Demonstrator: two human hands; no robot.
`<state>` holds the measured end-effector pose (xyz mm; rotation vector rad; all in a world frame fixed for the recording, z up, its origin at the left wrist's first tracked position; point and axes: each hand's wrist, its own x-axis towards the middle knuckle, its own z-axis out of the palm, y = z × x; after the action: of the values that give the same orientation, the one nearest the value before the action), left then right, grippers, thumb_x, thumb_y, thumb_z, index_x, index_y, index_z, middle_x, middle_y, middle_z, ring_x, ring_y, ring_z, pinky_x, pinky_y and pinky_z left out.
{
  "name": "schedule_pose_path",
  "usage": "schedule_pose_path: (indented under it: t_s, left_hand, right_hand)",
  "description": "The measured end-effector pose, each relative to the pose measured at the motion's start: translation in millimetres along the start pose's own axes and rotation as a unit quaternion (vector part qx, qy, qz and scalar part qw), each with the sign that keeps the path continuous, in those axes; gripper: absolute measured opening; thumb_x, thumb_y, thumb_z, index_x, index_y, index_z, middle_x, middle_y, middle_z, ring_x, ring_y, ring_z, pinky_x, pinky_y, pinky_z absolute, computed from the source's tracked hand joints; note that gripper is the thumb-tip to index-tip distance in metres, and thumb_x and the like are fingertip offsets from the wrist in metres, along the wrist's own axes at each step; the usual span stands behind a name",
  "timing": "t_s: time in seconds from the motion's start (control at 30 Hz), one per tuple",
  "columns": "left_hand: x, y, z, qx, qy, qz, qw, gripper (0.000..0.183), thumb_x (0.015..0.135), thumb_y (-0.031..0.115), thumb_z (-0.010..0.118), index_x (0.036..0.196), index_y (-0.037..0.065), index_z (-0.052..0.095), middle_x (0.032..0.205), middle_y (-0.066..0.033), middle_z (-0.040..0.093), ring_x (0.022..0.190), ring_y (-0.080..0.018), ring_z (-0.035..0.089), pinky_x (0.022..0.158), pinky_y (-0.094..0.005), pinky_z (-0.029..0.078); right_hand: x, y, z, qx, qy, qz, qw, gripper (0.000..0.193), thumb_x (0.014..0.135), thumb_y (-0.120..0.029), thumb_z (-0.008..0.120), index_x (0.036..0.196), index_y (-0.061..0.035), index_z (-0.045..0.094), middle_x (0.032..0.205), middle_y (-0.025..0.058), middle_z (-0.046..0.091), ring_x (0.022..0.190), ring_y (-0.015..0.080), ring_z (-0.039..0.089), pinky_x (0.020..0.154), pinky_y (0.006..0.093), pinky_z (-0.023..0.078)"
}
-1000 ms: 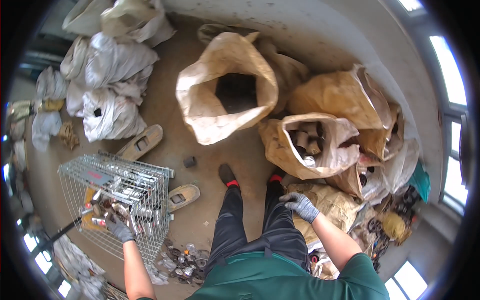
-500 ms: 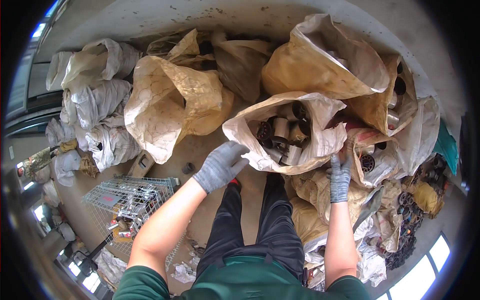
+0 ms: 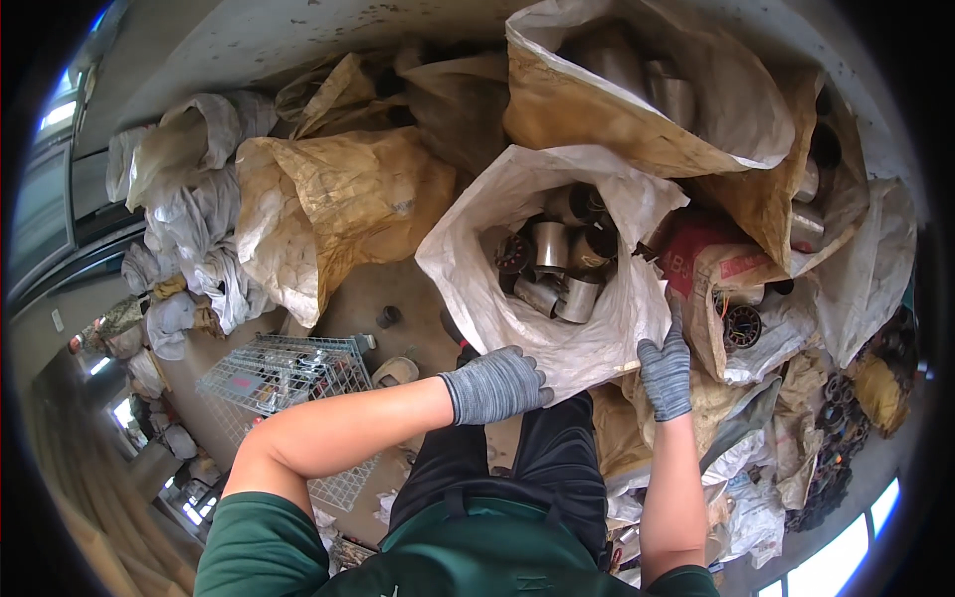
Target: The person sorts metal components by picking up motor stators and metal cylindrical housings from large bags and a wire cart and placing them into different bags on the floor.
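Though wrinkly, pale sack [image 3: 589, 350] around smooth metal cylinders [image 3: 550, 245].

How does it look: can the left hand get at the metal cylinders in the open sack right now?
Probably yes: the sack gapes wide and no fold covers the upper metal cylinders, though the left hand would likely have to let go of the sack first.

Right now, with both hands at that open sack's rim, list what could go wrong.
The open sack's edge looks ragged near the right hand, so it might tear under a pull. The metal cylinders inside could spill if the left hand's side tips down.
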<state>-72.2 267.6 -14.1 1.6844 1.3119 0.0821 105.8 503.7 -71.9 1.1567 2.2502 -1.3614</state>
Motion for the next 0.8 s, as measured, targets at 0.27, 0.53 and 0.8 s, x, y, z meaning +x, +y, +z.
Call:
schedule_pose_path:
  t_s: [0.27,0.53,0.8]
  left_hand:
    - [25,-52,-43,-0.125,-0.046,-0.035,0.990,0.037,0.087,0.023,0.066,0.122,0.009,0.066,0.108,-0.0157,0.070,0.101,-0.0343,0.068,0.086,-0.0444,0.054]
    - [225,-175,8,0.013,0.044,-0.309,0.950,0.034,0.092,0.031,0.058,0.115,0.009,0.070,0.111,-0.0129,0.071,0.101,-0.0316,0.068,0.083,-0.0434,0.054]
    - [276,-208,55,0.083,0.308,-0.346,0.882,0.055,0.096,0.038,0.046,0.144,0.011,0.051,0.152,-0.0153,0.045,0.139,-0.0311,0.042,0.115,-0.0399,0.031]
  right_hand:
    - [-15,11,-2,0.111,0.015,-0.047,0.993,0.077,0.087,-0.008,0.056,0.157,-0.0009,0.025,0.156,0.0227,0.039,0.139,0.0311,0.045,0.113,0.0344,0.036]
    - [-16,3,-10,0.218,0.058,0.024,0.974,0.078,0.082,-0.002,0.054,0.156,0.0008,0.028,0.150,0.0166,0.045,0.128,0.0200,0.046,0.109,0.0292,0.035]
    - [-13,8,-19,0.271,0.049,0.100,0.956,0.080,0.082,-0.006,0.056,0.157,0.0011,0.027,0.161,0.0170,0.032,0.151,0.0261,0.026,0.123,0.0361,0.018]
